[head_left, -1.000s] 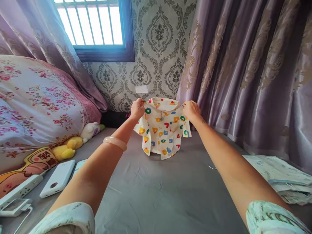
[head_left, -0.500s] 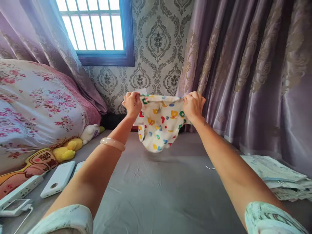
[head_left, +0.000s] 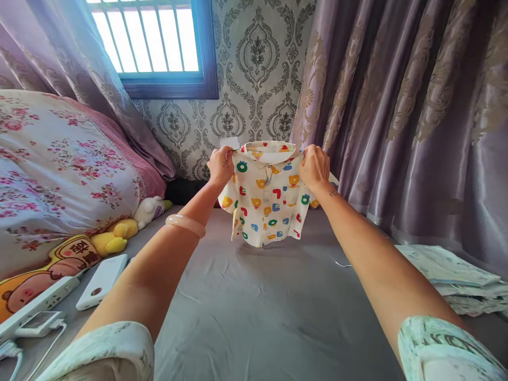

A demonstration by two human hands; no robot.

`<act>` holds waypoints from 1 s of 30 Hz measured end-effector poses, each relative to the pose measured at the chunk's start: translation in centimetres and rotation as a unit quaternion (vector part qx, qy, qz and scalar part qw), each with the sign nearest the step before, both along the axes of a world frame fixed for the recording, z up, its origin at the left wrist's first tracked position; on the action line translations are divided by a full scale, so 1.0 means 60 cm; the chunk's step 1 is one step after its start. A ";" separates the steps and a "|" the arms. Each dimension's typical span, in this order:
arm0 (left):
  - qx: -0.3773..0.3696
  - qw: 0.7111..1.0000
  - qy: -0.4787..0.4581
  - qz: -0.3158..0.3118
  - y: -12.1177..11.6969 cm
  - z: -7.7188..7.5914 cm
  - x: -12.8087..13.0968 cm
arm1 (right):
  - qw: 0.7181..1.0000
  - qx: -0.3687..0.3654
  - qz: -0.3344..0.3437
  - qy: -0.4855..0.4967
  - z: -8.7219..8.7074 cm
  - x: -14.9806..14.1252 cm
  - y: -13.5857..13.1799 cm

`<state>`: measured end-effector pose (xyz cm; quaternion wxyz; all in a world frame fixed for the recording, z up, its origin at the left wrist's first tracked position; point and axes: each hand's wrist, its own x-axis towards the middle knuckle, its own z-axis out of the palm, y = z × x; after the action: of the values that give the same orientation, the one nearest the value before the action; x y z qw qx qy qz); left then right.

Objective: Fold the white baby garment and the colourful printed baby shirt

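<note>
Cream shirt (head_left: 268, 198) — one, two hands (head_left: 222, 164) (head_left: 316, 168) holding

shirt (head_left: 266, 198): cream, multicoloured motifs | sheet (head_left: 254, 307): grey | curtains (head_left: 381, 137): mauve, gold floral

Daylight was let in through the barred window (head_left: 146, 39), blown out to white; its frame (head_left: 207, 53) was tinged with blue glare. The right-hand curtain (head_left: 397, 106) was left dim, the printed shirt (head_left: 270, 198) was sharply rendered, and the sleeves (head_left: 119, 338) were stretched by wide-angle distortion.
</note>
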<state>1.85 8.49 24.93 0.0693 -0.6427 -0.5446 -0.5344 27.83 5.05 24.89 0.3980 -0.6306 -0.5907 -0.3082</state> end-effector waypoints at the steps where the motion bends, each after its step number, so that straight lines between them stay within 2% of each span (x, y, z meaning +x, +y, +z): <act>1: 0.023 1.000 -0.002 -0.006 0.000 0.000 -0.001 | 1.000 0.008 0.006 -0.002 -0.001 0.001 0.000; 8: 0.171 0.984 0.013 -0.041 -0.022 -0.010 -0.021 | 0.998 0.043 0.029 -0.026 -0.006 0.001 -0.031; 12: 0.210 0.975 0.062 -0.027 -0.063 -0.019 -0.046 | 0.994 0.083 0.044 -0.050 -0.010 0.004 -0.073; 16: 0.232 0.966 0.115 -0.009 -0.121 -0.022 -0.076 | 0.991 0.093 0.054 -0.085 -0.012 0.004 -0.129; 19: 0.247 0.958 0.149 0.010 -0.166 -0.008 -0.093 | 0.988 0.089 0.061 -0.108 0.002 -0.001 -0.170; 22: 0.259 0.950 0.173 0.029 -0.193 0.021 -0.103 | 0.989 0.062 0.065 -0.118 0.035 -0.005 -0.197; 25: 0.231 0.954 0.190 0.015 -0.185 0.053 -0.110 | 0.992 -0.016 0.057 -0.110 0.071 -0.004 -0.197; 27: 0.180 0.961 0.207 -0.013 -0.162 0.061 -0.112 | 0.990 -0.081 0.056 -0.104 0.083 -0.001 -0.181; 29: 0.114 0.966 0.231 -0.038 -0.129 0.051 -0.112 | 0.984 -0.143 0.050 -0.097 0.077 0.002 -0.156; 30: 0.079 0.966 0.243 -0.046 -0.111 0.037 -0.110 | 0.980 -0.171 0.043 -0.092 0.066 0.003 -0.142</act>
<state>-4.73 1.86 27.18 0.2260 -0.7700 -0.4374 -0.4059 28.01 -3.47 28.87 0.2408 -0.6322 -0.6956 -0.2419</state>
